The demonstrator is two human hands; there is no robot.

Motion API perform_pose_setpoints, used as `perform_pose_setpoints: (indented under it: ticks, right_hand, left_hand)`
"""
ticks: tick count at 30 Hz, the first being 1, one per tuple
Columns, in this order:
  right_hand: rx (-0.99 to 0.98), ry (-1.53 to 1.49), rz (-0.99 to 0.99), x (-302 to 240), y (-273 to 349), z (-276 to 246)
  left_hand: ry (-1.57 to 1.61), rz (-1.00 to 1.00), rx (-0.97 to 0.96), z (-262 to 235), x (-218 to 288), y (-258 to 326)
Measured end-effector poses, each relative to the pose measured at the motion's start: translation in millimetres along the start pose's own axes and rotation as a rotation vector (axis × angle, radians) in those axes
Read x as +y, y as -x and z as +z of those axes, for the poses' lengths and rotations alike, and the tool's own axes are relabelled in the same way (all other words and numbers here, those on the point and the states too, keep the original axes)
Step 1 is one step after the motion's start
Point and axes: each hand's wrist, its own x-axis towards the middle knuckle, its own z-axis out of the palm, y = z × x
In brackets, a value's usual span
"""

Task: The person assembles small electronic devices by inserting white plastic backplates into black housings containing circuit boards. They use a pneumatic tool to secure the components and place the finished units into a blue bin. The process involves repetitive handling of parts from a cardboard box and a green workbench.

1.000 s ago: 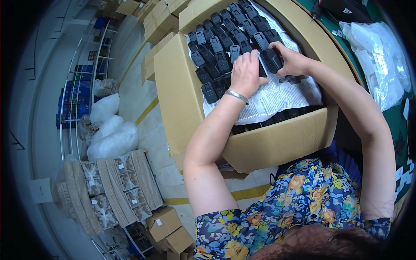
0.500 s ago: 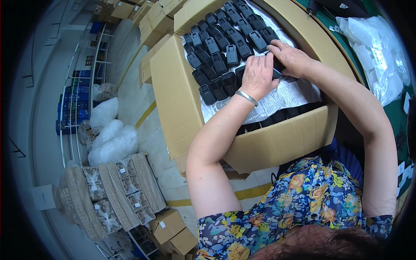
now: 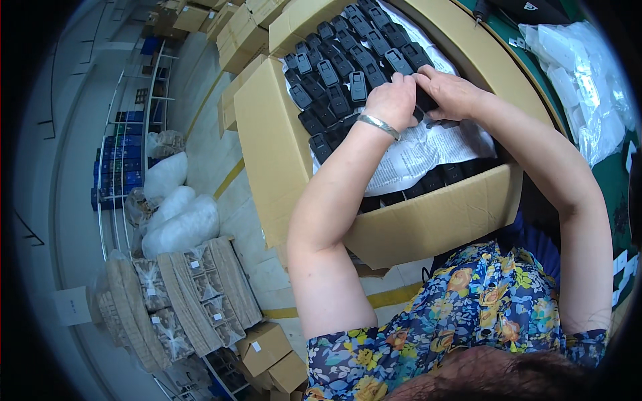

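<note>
in the head view, the left hand [image 3: 393, 103] and right hand [image 3: 449, 93] meet at upper centre, fingers bent around a mostly hidden black case [image 3: 424, 101]; whether either grips it, i cannot tell. it sits over the paper sheet [image 3: 461, 142] in the cardboard box [image 3: 435, 217], just beside rows of black cases [image 3: 358, 86]. best, i judge: align it squarely, press gently, avoid rucking the sheet.

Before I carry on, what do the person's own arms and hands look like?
The left hand and right hand are ungloved. A silver-coloured bangle circles the left wrist; nothing shows on the right one. The forearms are bare. The left sleeve and right sleeve are short, dark blue, with a multicoloured floral print.
</note>
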Motion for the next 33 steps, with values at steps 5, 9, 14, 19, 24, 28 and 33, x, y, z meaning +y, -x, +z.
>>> perform_pose_setpoints:
  ticks: [5,9,14,19,24,28,33]
  right_hand:
    - [-0.031,0.041,-0.030,-2.7,4.7,0.3]
    - [-0.033,0.035,-0.049,-0.7,0.5,2.9]
    - [-0.040,-0.028,-0.004,-6.6,0.2,-2.3]
    - [0.097,0.011,-0.115,-1.8,9.5,-3.7]
    - [0.035,-0.008,-0.056,-2.3,25.9,-6.8]
    - [0.096,-0.017,-0.039,1.0,24.0,1.2]
    - [0.241,-0.118,-0.234,-26.0,51.4,-25.1]
  left_hand:
    - [-0.026,0.093,0.318,18.2,-3.6,13.7]
    - [-0.035,0.121,0.365,22.4,1.7,33.3]
    - [-0.088,0.078,0.397,20.0,5.2,36.5]
    - [-0.134,0.142,0.397,14.5,10.7,33.6]
    - [-0.090,0.162,0.315,10.9,22.6,48.9]
    - [-0.134,0.184,0.363,11.9,28.3,38.3]
    - [0.044,0.113,0.271,12.1,29.4,49.8]
